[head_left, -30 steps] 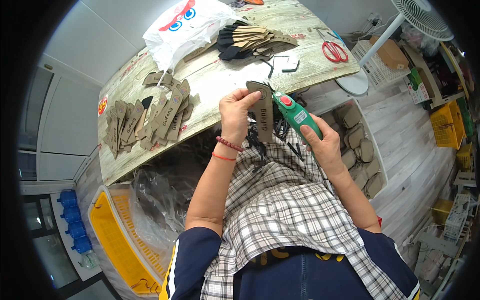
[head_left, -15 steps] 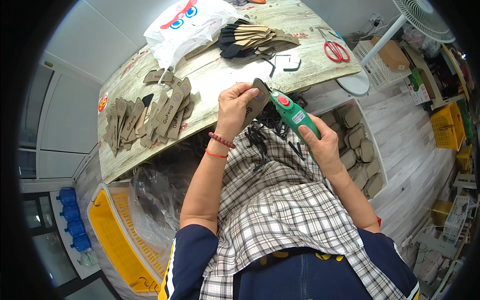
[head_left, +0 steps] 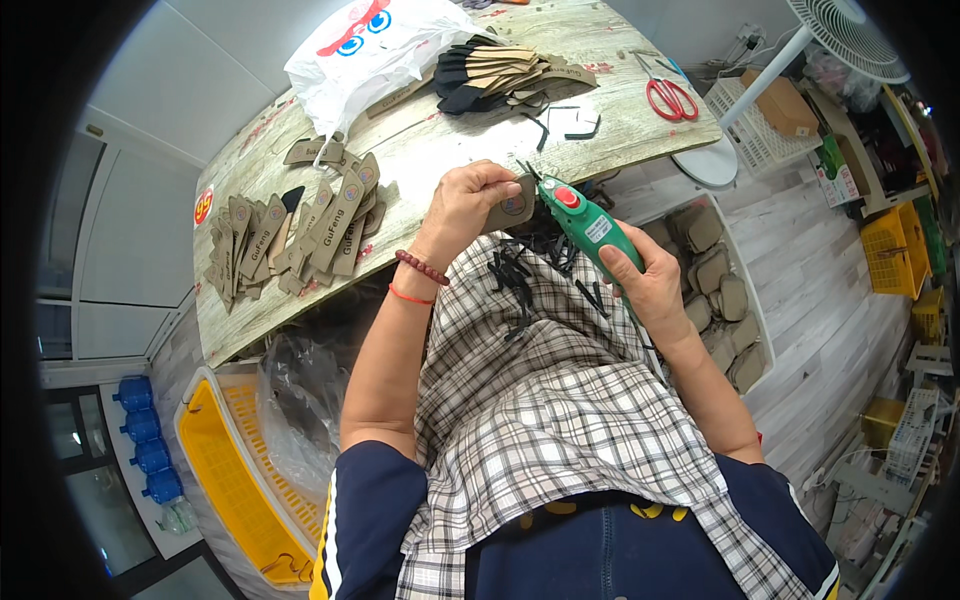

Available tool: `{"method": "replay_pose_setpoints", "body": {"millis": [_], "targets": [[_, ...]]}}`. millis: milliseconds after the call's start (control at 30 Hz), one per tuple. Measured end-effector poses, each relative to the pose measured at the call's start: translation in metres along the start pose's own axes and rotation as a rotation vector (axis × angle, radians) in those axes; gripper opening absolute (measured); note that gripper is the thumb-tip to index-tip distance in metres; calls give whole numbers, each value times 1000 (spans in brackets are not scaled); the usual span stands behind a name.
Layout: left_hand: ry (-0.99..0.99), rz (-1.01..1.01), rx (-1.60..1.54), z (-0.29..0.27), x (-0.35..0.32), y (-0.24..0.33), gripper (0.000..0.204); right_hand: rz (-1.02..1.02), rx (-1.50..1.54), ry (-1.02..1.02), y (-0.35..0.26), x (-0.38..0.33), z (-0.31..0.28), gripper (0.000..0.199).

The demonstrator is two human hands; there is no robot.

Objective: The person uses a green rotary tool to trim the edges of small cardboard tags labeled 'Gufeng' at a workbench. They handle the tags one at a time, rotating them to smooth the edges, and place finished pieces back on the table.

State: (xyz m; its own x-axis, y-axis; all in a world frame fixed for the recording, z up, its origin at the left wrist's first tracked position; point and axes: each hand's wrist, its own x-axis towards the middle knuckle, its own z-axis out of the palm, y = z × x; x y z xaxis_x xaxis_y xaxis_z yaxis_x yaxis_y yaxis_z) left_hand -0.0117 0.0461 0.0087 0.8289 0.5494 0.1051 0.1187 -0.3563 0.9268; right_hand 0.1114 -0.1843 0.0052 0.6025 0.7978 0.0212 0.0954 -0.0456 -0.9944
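My left hand [head_left: 468, 208] pinches a khaki fabric tab [head_left: 513, 204] with a round printed mark, just off the table's front edge. My right hand [head_left: 648, 280] is wrapped round green electric scissors [head_left: 590, 225] with a red button. Their cutting head meets the tab's right edge; a thin dark sliver stands up there. Black trimmed strips [head_left: 512, 285] lie on the checked apron [head_left: 560, 420] over my lap. Left of my hands, a loose pile of similar khaki tabs [head_left: 335, 220] is spread on the table.
On the table [head_left: 420, 150] are a white plastic bag [head_left: 350, 75], a fanned bundle of black and beige pieces [head_left: 500, 75] and red-handled scissors [head_left: 671, 100]. A bin of khaki pieces [head_left: 735, 310] stands at right, a yellow basket [head_left: 215, 470] at lower left, a white fan [head_left: 850, 40] at back right.
My left hand has turned the tab, so its rounded end now points right and sits lower. My left forearm has swung left. The electric scissors have shifted only slightly.
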Motion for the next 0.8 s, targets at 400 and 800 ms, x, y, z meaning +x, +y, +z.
{"method": "replay_pose_setpoints", "body": {"millis": [400, 800], "targets": [[304, -147, 203, -160, -26, -26, 19, 107, -25, 29, 8, -2, 2, 40], [962, -1171, 367, -251, 99, -145, 118, 199, -111, 50, 10, 13, 9, 39]]}}
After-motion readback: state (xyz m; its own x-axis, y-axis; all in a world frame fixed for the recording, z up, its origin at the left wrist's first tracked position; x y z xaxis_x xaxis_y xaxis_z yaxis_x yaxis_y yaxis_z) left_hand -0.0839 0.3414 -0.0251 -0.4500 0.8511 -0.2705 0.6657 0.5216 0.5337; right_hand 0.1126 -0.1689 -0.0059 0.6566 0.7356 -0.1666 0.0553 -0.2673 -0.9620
